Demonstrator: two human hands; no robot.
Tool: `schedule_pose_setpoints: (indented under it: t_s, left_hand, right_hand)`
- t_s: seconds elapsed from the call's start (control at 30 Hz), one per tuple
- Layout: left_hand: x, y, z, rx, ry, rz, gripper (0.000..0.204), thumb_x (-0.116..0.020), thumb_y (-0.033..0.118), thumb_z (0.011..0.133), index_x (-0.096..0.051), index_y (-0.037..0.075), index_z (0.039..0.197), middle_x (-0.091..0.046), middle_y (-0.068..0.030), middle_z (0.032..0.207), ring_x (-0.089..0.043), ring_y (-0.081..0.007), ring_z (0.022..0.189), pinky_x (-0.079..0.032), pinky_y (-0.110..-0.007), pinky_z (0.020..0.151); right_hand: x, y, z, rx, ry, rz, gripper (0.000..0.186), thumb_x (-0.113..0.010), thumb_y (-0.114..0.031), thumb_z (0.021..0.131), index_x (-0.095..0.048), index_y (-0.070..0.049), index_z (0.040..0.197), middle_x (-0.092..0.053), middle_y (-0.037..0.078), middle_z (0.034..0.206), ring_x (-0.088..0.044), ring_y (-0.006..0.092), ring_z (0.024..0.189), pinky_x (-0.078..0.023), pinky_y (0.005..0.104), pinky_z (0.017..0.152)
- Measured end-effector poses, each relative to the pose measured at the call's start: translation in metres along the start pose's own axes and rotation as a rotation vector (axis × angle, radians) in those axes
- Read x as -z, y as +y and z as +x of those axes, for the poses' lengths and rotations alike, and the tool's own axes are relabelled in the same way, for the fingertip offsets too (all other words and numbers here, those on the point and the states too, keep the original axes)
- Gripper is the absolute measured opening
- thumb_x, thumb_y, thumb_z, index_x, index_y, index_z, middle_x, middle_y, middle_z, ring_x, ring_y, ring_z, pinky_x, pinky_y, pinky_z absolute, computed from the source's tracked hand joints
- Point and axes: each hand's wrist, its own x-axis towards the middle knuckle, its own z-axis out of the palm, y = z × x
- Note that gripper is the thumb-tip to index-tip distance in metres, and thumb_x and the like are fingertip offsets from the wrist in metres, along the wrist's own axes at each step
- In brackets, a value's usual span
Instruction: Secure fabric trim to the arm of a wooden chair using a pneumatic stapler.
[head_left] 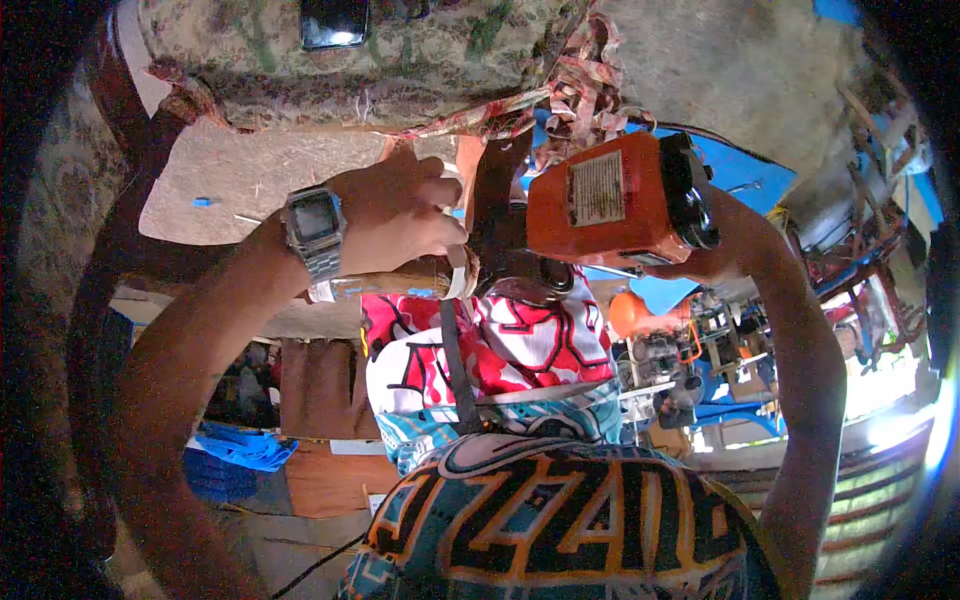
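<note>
My right hand (705,262) grips a boxy orange-red thing (560,215) with a pale label and a black end; it looks like a power tool, but its working end is hard to make out. A dark wooden piece (497,200) stands just left of it. My left hand (405,205), with a metal watch on the wrist, is closed beside this wood, and what its fingers hold is hidden. Below that hand runs a light wooden rail (390,284) with a white band (459,275) near its end.
A floral-patterned cushioned seat (400,85) lies at the far side, with a dark phone (335,22) on it. Ruffled fabric strips (590,95) hang from its corner. Blue sheeting (750,175) and cluttered tools (670,360) are at right. Dark wooden framing (180,265) borders the left.
</note>
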Motion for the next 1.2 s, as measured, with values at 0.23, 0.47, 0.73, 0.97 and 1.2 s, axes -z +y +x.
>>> schedule_pose_setpoints:
  t_s: [0.23,0.47,0.73,0.97,1.2]
  left_hand:
    - [-0.001,-0.003,-0.005,-0.148,0.119,0.197,0.019,-0.057,0.018,0.072,-0.065,0.017,0.089,-0.055,-0.0031,0.096,-0.051,-0.0223,0.094,-0.043,-0.035,0.082]
    - [-0.006,0.015,0.0,-0.051,0.092,0.023,0.033,-0.064,0.015,0.065,-0.065,0.022,0.097,-0.056,-0.0012,0.098,-0.049,-0.0234,0.098,-0.037,-0.039,0.088]
    - [-0.012,0.015,0.005,-0.004,0.105,-0.105,0.037,-0.063,0.01,0.06,-0.065,0.021,0.095,-0.056,-0.0014,0.096,-0.049,-0.0252,0.096,-0.037,-0.041,0.084]
    - [-0.008,0.017,0.009,0.066,0.053,-0.118,0.029,-0.066,0.015,0.065,-0.065,0.019,0.093,-0.06,-0.001,0.095,-0.052,-0.0245,0.095,-0.039,-0.041,0.087]
    - [-0.008,0.005,0.01,-0.025,0.084,-0.08,0.023,-0.069,0.02,0.069,-0.066,0.018,0.093,-0.061,0.0021,0.105,-0.052,-0.0213,0.098,-0.039,-0.039,0.087]
  right_hand:
    - [-0.002,0.004,-0.007,0.005,0.041,-0.044,0.073,-0.083,-0.019,0.058,-0.047,-0.006,0.119,-0.058,0.01,0.112,-0.056,0.0233,0.102,-0.041,0.0349,0.092]
    - [-0.006,0.029,-0.01,-0.13,0.179,0.152,0.067,-0.082,-0.019,0.061,-0.05,-0.007,0.119,-0.059,0.009,0.11,-0.056,0.0216,0.1,-0.042,0.0351,0.09]
    - [-0.018,0.054,-0.024,0.03,0.281,0.308,0.063,-0.081,-0.015,0.065,-0.052,-0.006,0.119,-0.059,0.008,0.112,-0.055,0.0185,0.101,-0.043,0.0337,0.089]
    - [-0.019,0.077,-0.041,-0.119,0.29,0.494,0.065,-0.081,-0.015,0.064,-0.051,-0.004,0.12,-0.059,0.008,0.114,-0.055,0.0187,0.102,-0.043,0.0339,0.09]
    - [-0.036,0.085,-0.034,0.018,0.279,0.509,0.056,-0.078,-0.012,0.066,-0.054,-0.004,0.116,-0.061,0.008,0.108,-0.057,0.0168,0.096,-0.045,0.0324,0.085]
